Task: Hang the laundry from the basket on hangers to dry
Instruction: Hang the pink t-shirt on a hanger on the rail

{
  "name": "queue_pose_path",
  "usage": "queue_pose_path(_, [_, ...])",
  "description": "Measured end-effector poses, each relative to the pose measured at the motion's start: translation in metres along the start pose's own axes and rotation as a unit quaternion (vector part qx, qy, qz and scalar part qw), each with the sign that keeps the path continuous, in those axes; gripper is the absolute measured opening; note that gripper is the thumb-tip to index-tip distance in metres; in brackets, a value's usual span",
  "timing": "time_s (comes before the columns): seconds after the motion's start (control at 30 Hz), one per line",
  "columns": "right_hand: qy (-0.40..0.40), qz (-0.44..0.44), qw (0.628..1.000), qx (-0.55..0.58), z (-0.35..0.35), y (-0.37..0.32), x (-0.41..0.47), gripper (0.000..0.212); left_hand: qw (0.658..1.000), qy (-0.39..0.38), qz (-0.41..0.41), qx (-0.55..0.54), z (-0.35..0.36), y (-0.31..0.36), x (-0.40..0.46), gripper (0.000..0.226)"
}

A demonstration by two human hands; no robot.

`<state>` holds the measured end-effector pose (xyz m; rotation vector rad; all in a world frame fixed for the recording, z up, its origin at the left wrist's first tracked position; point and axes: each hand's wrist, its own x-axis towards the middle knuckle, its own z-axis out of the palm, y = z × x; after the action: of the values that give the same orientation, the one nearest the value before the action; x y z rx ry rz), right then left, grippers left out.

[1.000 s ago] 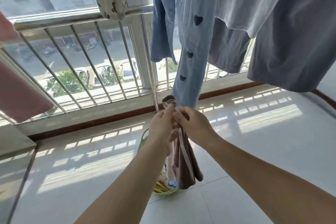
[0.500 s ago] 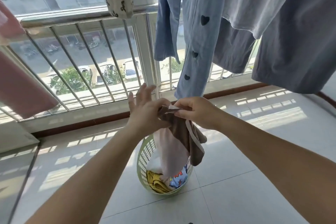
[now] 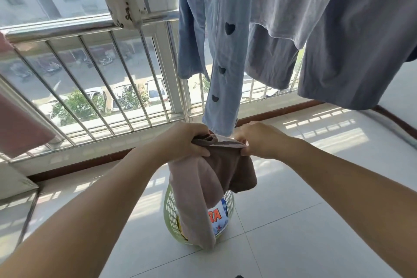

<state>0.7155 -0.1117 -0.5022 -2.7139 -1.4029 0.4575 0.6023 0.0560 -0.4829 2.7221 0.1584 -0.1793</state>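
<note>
Since half a second ago my left hand (image 3: 189, 142) has closed from spread fingers onto the cloth (image 3: 225, 165). My right hand (image 3: 257, 140) pinches its other top corner. The cloth is stretched between them, hanging over the basket (image 3: 171, 210) on the floor (image 3: 316, 187), below the blue laundry (image 3: 223, 52).
</note>
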Motion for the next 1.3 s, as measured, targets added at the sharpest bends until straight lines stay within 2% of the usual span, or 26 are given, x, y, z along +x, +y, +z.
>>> queue_pose_path(0.17, [0.025, 0.024, 0.999, 0.008, 0.0, -0.003, 0.0, 0.02, 1.0, 0.0, 0.0, 0.01, -0.004, 0.002, 0.0, 0.04])
queue_pose_path(0.3, [0.008, 0.05, 0.994, 0.096, 0.002, -0.005, 0.0, 0.015, 1.0, 0.0, -0.01, 0.01, -0.008, -0.001, -0.004, 0.033])
queue_pose_path(0.4, [0.031, 0.042, 0.989, 0.141, 0.005, -0.007, 0.004, 0.004, 1.0, 0.004, -0.018, 0.002, -0.008, -0.004, -0.006, 0.022])
queue_pose_path(0.57, [0.07, 0.031, 0.975, 0.209, 0.011, -0.007, 0.01, 0.017, 0.999, 0.018, -0.029, -0.013, -0.007, -0.008, -0.009, 0.024])
queue_pose_path(0.67, [0.049, 0.01, 0.972, 0.228, 0.01, -0.013, 0.012, 0.017, 0.999, 0.023, -0.032, -0.012, -0.007, -0.015, -0.01, 0.026])
queue_pose_path(0.77, [0.01, -0.017, 0.975, 0.221, 0.008, -0.023, 0.011, 0.026, 0.999, 0.027, -0.028, -0.001, -0.006, -0.021, -0.011, 0.028])
queue_pose_path(0.9, [-0.006, -0.038, 0.975, 0.221, 0.011, -0.033, 0.016, 0.015, 0.999, 0.021, -0.028, 0.006, -0.006, -0.034, -0.013, 0.028])
queue_pose_path(1.03, [-0.001, -0.026, 0.966, 0.257, 0.011, -0.04, 0.023, 0.031, 0.999, -0.027, -0.026, 0.03, -0.006, -0.05, -0.016, 0.023])
queue_pose_path(1.13, [-0.009, -0.015, 0.963, 0.271, 0.015, -0.044, 0.033, 0.032, 0.996, -0.057, -0.037, 0.057, -0.002, -0.068, -0.017, 0.018])
queue_pose_path(1.2, [-0.008, -0.013, 0.959, 0.284, 0.022, -0.046, 0.042, 0.033, 0.994, -0.059, -0.053, 0.075, 0.003, -0.082, -0.016, 0.021])
queue_pose_path(1.3, [-0.004, -0.005, 0.948, 0.317, 0.034, -0.044, 0.056, 0.034, 0.994, -0.021, -0.066, 0.087, 0.014, -0.101, -0.01, 0.015])
